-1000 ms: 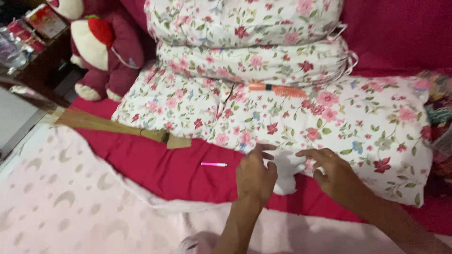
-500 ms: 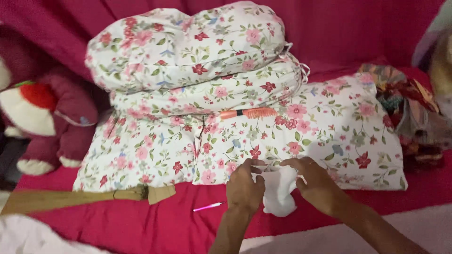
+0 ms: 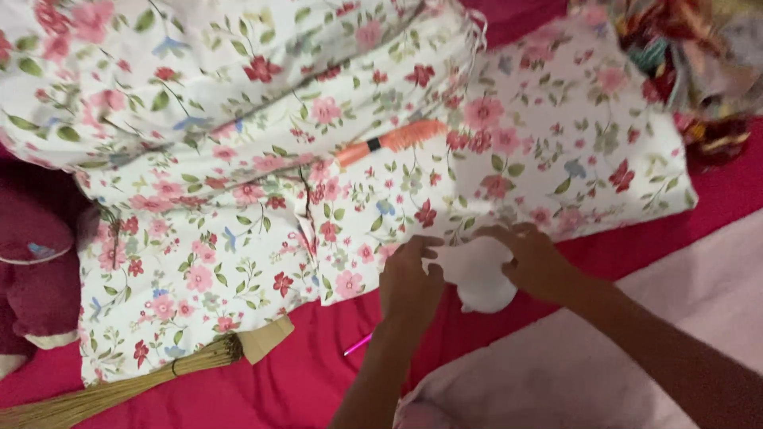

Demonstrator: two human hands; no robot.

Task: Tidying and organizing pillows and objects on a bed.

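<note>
Looking down from my head, I see my two hands on a small white cloth point(image 3: 479, 274). The cloth lies on the red sheet point(image 3: 310, 357), right at the bottom edge of a big flowery pillow point(image 3: 509, 167). My left hand point(image 3: 409, 282) is on the left side of the cloth. Its fingers point(image 3: 425, 245) curl together and pinch the cloth's top left edge. My right hand point(image 3: 536, 262) is on the right side. Its fingers point(image 3: 497, 232) bend over the top of the cloth and press on it, close together. The round bottom of the cloth sticks out below my hands.

An orange comb point(image 3: 393, 141) lies higher up on the pillows, well away from my hands. A thin pink pen point(image 3: 358, 344) lies on the red sheet, just below my left wrist. A straw broom point(image 3: 119, 389) lies at the bottom left, with a bit of brown card point(image 3: 266, 338) at its top end. A dark red plush toy point(image 3: 32, 270) sits at the left edge. A pale pink blanket point(image 3: 572, 365) lies under my right arm. Some bright mixed-colour cloth point(image 3: 691, 48) is bunched in the top right corner.
</note>
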